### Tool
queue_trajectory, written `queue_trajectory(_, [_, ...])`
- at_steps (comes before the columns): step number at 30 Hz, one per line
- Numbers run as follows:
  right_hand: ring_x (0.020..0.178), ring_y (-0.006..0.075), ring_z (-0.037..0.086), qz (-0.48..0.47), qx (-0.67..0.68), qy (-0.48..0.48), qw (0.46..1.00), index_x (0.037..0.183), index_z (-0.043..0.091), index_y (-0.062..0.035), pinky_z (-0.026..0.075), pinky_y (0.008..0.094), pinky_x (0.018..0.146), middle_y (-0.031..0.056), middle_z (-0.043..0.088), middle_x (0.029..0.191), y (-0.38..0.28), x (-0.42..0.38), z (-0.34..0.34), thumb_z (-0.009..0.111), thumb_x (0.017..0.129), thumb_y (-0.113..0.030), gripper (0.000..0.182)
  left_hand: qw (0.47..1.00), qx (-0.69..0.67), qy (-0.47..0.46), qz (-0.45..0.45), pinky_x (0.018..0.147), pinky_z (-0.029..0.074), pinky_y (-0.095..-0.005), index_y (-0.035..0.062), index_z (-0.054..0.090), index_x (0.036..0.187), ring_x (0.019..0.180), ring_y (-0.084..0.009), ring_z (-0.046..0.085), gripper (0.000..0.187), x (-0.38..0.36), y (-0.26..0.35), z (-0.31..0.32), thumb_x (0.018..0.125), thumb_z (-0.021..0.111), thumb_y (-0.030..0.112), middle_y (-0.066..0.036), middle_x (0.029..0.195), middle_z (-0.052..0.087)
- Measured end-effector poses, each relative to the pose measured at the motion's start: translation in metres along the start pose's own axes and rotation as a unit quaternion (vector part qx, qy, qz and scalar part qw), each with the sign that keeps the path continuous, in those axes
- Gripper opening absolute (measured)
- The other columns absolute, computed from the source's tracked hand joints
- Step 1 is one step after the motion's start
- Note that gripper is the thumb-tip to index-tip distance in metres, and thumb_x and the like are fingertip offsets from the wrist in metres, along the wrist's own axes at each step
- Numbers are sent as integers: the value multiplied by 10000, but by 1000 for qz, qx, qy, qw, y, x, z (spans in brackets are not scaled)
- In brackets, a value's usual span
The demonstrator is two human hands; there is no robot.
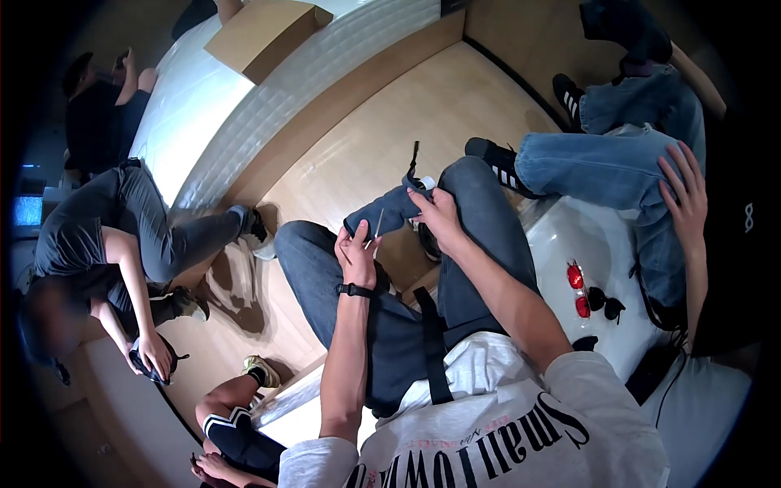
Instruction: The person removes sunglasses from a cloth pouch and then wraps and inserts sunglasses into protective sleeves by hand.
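A long dark grey cloth piece (392,210) stretches between my hands above my lap, with a black strap (416,154) sticking up from its far end. My right hand (437,213) pinches that end, beside a small white patch (428,183). Closed at the near end is my left hand (355,248), which wears a black wristband. A thin, pointed metal tool (380,222) stands up from its fingers, along the cloth; the tool's lower part is mostly hidden, so I cannot tell its kind.
Red-lensed sunglasses (578,289) and black sunglasses (606,305) lie on a white plastic-wrapped surface at right. A person in jeans (590,167) sits there; another person (134,236) bends over a dark item at left. A cardboard box (264,37) rests on a wrapped mattress (191,106).
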State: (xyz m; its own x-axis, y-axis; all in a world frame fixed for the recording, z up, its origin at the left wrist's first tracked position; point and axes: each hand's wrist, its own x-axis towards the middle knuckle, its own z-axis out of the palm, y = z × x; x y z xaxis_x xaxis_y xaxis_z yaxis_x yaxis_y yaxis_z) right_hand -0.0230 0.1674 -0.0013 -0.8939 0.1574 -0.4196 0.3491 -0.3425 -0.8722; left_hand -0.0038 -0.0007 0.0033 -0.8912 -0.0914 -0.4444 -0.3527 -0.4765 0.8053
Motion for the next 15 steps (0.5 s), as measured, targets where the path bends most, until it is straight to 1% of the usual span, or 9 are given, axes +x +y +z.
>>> queue_trajectory(1, [685, 80, 578, -11, -64, 8, 998, 885, 619, -27, 480, 238, 572, 15, 615, 760, 3, 3, -1, 630, 851, -260, 235, 1000, -10, -5, -10, 636, 499, -266, 74, 560, 992, 793, -124, 610, 162, 1, 0, -1, 856, 623, 137, -23, 924, 638])
queue_trajectory(3, [660, 75, 568, -18, -90, 0, 996, 863, 622, -17, 474, 232, 552, 12, 610, 734, 6, 5, -2, 634, 847, -264, 248, 1000, -22, -8, -12, 614, 502, -272, 76, 567, 995, 767, -125, 612, 163, 1, -1, 3, 851, 627, 124, -22, 906, 640])
queue_trajectory(4, [635, 71, 559, -27, -114, -5, 993, 840, 625, -6, 468, 226, 533, 10, 605, 707, 5, 5, -3, 639, 842, -269, 263, 1000, 1, 10, -23, 614, 500, -272, 72, 572, 996, 770, -125, 612, 167, 0, 0, 5, 847, 631, 119, -23, 909, 640])
queue_trajectory(5, [635, 71, 559, -25, -115, -7, 993, 840, 625, -6, 468, 226, 533, 10, 605, 707, 5, 5, -4, 639, 842, -269, 263, 999, 25, 28, -33, 614, 499, -273, 68, 576, 997, 773, -126, 611, 172, -2, 0, 8, 843, 636, 114, -24, 911, 640])
queue_trajectory(7, [640, 70, 559, 15, -92, -42, 995, 858, 623, -3, 463, 220, 540, 10, 615, 732, 0, 0, -2, 640, 841, -260, 258, 998, 42, 39, -39, 645, 497, -302, 48, 580, 1009, 808, -142, 610, 192, -3, 1, 8, 838, 643, 109, -36, 939, 636])
queue_trajectory(11, [686, 85, 579, 46, -132, -112, 984, 880, 628, -14, 473, 225, 578, 24, 630, 802, -2, 1, -7, 671, 816, -235, 233, 999, 36, 12, -28, 674, 497, -325, 40, 571, 1036, 818, -151, 611, 225, -5, -1, 3, 838, 647, 115, -43, 942, 633])
queue_trajectory(13, [684, 86, 578, 60, -125, -132, 981, 879, 632, -21, 473, 226, 580, 22, 632, 801, -8, -5, -6, 677, 811, -233, 227, 998, 45, -17, -34, 675, 497, -329, 40, 565, 1047, 821, -152, 611, 232, -9, 3, 6, 841, 643, 115, -44, 948, 631])
queue_trajectory(15, [683, 88, 577, 74, -119, -149, 979, 878, 636, -27, 473, 227, 583, 21, 633, 801, -10, -7, -6, 684, 806, -231, 222, 998, 49, -16, -31, 670, 498, -327, 41, 561, 1052, 822, -154, 612, 237, -11, 4, 6, 842, 641, 117, -44, 954, 630])
